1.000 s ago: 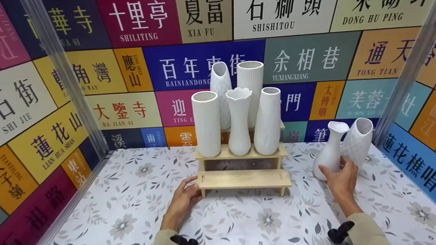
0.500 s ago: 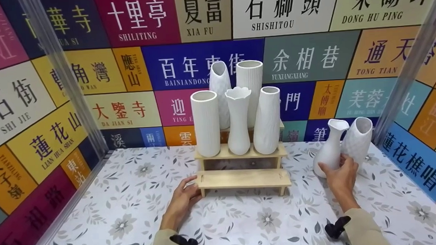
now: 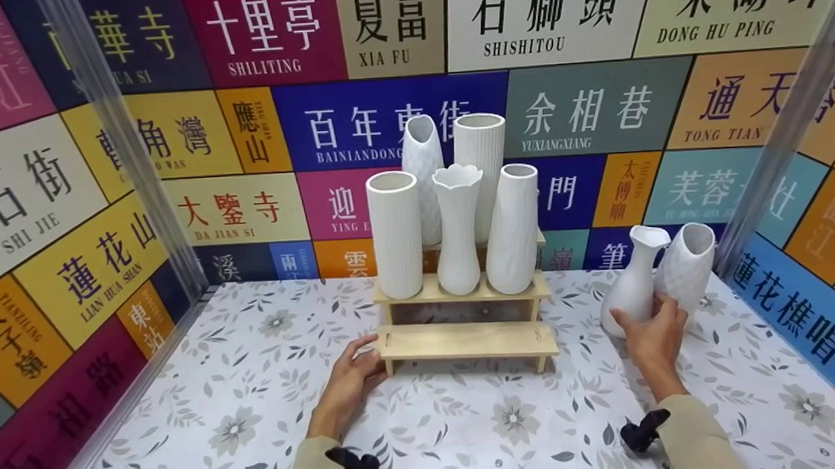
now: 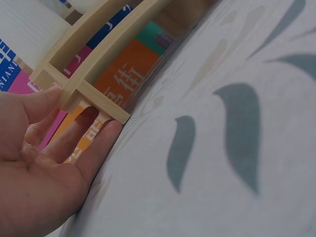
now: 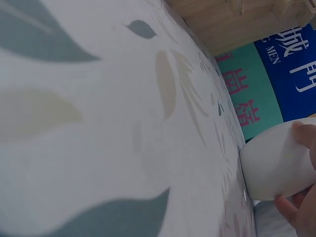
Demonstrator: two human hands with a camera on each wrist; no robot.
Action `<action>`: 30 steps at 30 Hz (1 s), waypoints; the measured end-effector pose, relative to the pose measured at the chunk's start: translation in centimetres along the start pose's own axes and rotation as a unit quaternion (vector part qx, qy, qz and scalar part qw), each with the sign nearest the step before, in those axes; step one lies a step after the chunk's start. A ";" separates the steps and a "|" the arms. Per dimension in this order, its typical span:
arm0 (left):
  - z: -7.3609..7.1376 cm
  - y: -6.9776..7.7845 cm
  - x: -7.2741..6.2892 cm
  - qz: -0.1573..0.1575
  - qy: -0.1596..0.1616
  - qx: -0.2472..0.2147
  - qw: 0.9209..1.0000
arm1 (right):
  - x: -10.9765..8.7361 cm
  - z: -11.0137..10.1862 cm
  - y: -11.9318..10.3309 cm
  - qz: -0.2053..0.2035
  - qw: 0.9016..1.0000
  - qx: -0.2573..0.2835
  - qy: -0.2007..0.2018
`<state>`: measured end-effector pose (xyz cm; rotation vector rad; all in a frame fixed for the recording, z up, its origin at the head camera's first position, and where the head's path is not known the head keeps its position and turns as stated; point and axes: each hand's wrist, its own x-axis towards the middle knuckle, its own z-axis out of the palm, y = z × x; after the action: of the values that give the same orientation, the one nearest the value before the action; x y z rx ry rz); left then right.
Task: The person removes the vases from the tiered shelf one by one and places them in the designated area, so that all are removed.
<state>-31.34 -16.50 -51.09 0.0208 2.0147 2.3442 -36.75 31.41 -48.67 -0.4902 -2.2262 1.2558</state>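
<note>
In the head view my right hand [image 3: 655, 338] grips the lower body of a white vase [image 3: 629, 291] with a slim neck and flared mouth, thumb on its left side. The vase stands upright at the table's right, its base [image 5: 274, 160] close to the cloth in the right wrist view. Close behind it is a white diamond-textured vase [image 3: 687, 270], partly covered. My left hand [image 3: 354, 381] holds the left end of a stepped wooden stand [image 3: 466, 340]. In the left wrist view, its thumb and fingers are at the stand's end leg [image 4: 101, 101].
On the stand's middle step are a ribbed vase [image 3: 396, 239], a scalloped-rim vase [image 3: 458, 239] and a tapered vase [image 3: 514, 236]. Two taller vases, one slanted-mouthed [image 3: 425, 170] and one ribbed [image 3: 481, 152], stand behind. A floral cloth [image 3: 242, 429] covers the table; sign-patterned walls [image 3: 244, 208] enclose it.
The right wrist and sleeve have shifted slightly left, with the hand still around the slim-necked vase. The left hand and the stand stay in place.
</note>
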 end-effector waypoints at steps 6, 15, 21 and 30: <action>-0.1 0.0 0.1 -0.001 0.008 0.005 1.000 | -0.1 0.1 -0.2 0.007 1.000 0.003 -0.005; 0.1 -0.2 0.1 -0.001 0.007 0.014 1.000 | 0.2 0.1 -0.5 0.018 1.000 -0.001 -0.008; 0.1 0.0 0.0 -0.001 0.010 0.017 1.000 | 0.0 0.1 -0.9 0.043 0.999 0.000 -0.012; 0.0 0.1 -0.4 0.007 -0.002 0.011 1.000 | -1.7 0.3 -2.9 0.016 0.996 0.059 0.065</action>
<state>-30.99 -16.58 -51.01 0.0409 2.0442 2.3277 -35.75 28.86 -46.69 -0.5471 -2.0313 1.3235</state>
